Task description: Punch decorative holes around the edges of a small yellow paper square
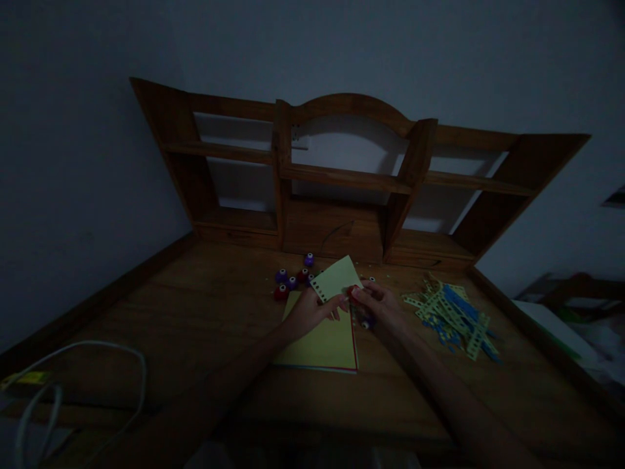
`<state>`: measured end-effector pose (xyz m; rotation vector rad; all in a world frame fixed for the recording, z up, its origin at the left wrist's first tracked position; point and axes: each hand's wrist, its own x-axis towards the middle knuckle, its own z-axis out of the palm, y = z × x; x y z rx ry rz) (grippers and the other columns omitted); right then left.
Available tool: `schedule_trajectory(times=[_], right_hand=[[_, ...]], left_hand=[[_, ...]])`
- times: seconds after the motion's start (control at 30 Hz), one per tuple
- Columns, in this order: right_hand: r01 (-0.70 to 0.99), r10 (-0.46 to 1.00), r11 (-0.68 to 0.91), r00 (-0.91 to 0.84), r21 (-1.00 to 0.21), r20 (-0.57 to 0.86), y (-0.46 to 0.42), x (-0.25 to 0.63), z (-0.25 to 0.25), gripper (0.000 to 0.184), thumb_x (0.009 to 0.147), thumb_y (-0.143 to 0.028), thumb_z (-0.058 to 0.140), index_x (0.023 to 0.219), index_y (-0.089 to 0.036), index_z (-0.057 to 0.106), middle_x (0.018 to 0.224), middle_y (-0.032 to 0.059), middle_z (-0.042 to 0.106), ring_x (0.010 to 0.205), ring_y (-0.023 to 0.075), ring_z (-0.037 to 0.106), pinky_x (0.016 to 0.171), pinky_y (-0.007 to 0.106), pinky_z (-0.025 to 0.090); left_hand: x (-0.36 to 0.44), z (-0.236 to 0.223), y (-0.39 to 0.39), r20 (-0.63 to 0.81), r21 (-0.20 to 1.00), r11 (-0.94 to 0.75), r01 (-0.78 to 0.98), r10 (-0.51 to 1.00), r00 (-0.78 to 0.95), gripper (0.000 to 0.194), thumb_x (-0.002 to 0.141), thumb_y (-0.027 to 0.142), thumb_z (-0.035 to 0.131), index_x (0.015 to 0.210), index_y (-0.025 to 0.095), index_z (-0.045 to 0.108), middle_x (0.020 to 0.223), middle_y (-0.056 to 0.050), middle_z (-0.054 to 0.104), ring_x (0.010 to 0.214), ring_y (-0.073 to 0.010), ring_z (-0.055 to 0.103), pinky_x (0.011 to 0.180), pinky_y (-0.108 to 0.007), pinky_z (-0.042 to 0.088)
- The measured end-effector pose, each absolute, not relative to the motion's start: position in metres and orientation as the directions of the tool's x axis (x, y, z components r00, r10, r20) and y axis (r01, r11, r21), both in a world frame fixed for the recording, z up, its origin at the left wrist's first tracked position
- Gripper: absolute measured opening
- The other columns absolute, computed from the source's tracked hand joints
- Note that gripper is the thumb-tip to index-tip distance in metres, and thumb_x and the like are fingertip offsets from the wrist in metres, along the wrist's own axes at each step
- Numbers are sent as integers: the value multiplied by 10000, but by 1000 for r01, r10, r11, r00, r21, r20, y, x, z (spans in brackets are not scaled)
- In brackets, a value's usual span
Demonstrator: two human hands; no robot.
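Your right hand (pixel 383 309) pinches the red piece (pixel 353 294) beside the thumb of your left hand (pixel 307 315), whose grip cannot be confirmed. Beyond both hands, the long axis of the pale sheet (pixel 338 277) slants away rightward, holed edge nearer the left.

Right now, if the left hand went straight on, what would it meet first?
From the left hand, likely the small red object held in the right hand; the gap, if any, is unclear.
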<state>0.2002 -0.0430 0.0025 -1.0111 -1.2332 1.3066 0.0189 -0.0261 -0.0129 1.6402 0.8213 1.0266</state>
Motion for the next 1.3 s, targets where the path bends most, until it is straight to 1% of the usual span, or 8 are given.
schedule_trajectory(times=[0.17, 0.27, 0.47, 0.6, 0.7, 0.77, 1.0, 1.3], right_hand=[[-131, 988, 56, -134, -990, 73, -42, 201, 4, 280, 667, -387, 785, 850, -212, 667, 667, -12, 620, 482, 87, 505, 435, 214, 375], [-153, 988, 78, -118, -985, 97, -41, 200, 2, 290, 647, -363, 799, 858, -215, 668, 714, -8, 640, 510, 87, 526, 462, 210, 393], [-133, 980, 94, -165, -987, 115, -40, 201, 2, 285, 664, -333, 791, 894, -216, 669, 771, 7, 661, 598, 114, 573, 526, 223, 424], [-109, 975, 102, -184, -989, 121, -41, 201, 2, 287, 670, -322, 788, 911, -220, 671, 773, 7, 668, 627, 122, 585, 558, 227, 429], [-80, 975, 93, -194, -992, 107, -43, 201, 4, 326, 649, -324, 802, 927, -214, 672, 763, 7, 663, 617, 124, 580, 543, 226, 420], [-59, 973, 87, -208, -994, 97, -44, 201, 4, 324, 651, -332, 799, 922, -207, 672, 730, 0, 644, 591, 117, 563, 510, 218, 401], [-28, 978, 88, -188, -996, 92, -44, 202, 0, 320, 667, -342, 789, 935, -218, 665, 710, -14, 619, 562, 107, 539, 476, 213, 370], [-25, 971, 113, -208, -993, 116, -44, 201, 0, 312, 687, -339, 775, 948, -224, 649, 714, -14, 617, 588, 118, 557, 506, 221, 402]], left_hand=[[17, -13, -24, 285, 942, -330, 55, 879, 381, 296, 839, 402, 562, 875, 123, 654, 671, -45, 651, 538, -129, 602, 517, -221, 492], [16, -16, -22, 301, 932, -352, 86, 884, 357, 306, 843, 401, 551, 800, 118, 660, 623, -38, 633, 513, -122, 585, 494, -210, 474], [16, -13, -25, 304, 925, -361, 116, 889, 341, 311, 841, 399, 552, 765, 116, 655, 619, -37, 637, 507, -116, 581, 487, -201, 468], [17, -4, -31, 274, 952, -302, 49, 912, 305, 326, 839, 427, 549, 902, 121, 641, 762, -56, 678, 542, -125, 594, 475, -217, 494], [18, 1, -34, 255, 964, -264, 3, 935, 246, 357, 825, 426, 571, 1046, 147, 608, 940, -71, 692, 656, -155, 638, 496, -231, 522], [19, 2, -35, 246, 967, -255, 12, 945, 217, 365, 812, 414, 592, 1071, 157, 603, 997, -73, 690, 720, -170, 653, 518, -235, 531], [20, -5, -33, 195, 975, -208, 83, 970, 144, 301, 792, 435, 603, 866, 145, 634, 790, -51, 697, 612, -157, 634, 501, -237, 510], [18, -7, -33, 232, 953, -245, 179, 968, 92, 336, 808, 471, 570, 777, 146, 647, 642, -27, 659, 548, -148, 612, 495, -223, 459]])
